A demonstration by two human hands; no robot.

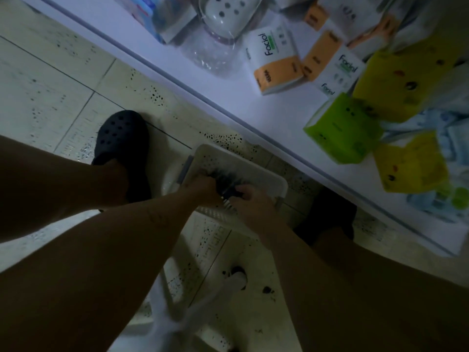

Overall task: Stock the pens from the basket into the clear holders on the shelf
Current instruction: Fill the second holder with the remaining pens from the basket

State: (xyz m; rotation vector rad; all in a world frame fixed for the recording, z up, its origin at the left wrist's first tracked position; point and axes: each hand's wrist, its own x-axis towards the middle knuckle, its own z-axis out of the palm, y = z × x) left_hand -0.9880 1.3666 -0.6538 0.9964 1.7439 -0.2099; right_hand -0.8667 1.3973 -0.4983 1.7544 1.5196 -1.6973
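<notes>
Both grips, left hand (203, 185) and right hand (250, 202), clutch dark pens (226, 183) inside the basket (250, 164), just beside the shelf edge (223, 109).

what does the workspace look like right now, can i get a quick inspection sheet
surface: pale speckled tile floor; a white shelf runs diagonally above it
job's things: white basket on the floor with dark pens bunched inside; clear holders not in view
clutter: on the shelf, white-and-orange tissue packs, a green pack, a yellow pack and a wrapped soap dish
grippers: left hand and right hand both grip the pens inside the basket
cables: nothing seen
surroundings: dark clog on the floor left of the basket; light is dim and the picture blurred
</notes>
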